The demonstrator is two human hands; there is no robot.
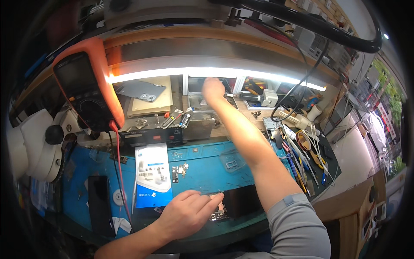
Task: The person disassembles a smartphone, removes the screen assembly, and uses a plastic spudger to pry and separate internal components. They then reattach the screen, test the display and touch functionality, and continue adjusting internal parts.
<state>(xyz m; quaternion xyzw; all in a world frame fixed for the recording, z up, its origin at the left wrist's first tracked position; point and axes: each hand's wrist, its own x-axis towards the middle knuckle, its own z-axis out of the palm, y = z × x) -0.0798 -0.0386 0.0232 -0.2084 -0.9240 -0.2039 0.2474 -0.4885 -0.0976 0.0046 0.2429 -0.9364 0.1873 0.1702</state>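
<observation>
My left hand point(185, 214) rests over an opened phone point(243, 202), its fingers stretched out across the bared circuit board point(219, 212) at the left end. The phone's other part is dark and lies partly behind my right forearm. Far across the bench, my right hand point(213, 91) reaches into a shelf compartment under the light strip; its fingertips are hidden. A small clear box point(232, 163) and loose circuit boards point(179, 172) lie on the blue mat point(202, 172) between the hands. Beside my left hand is a white and blue packet point(153, 175).
An orange multimeter point(88, 84) stands at left, its red lead crossing the mat. A black phone point(100, 205) lies below it. White microscope-like equipment point(32, 142) fills the left edge. Tweezers and hand tools point(304, 162) crowd the right. A black cable point(297, 88) hangs at upper right.
</observation>
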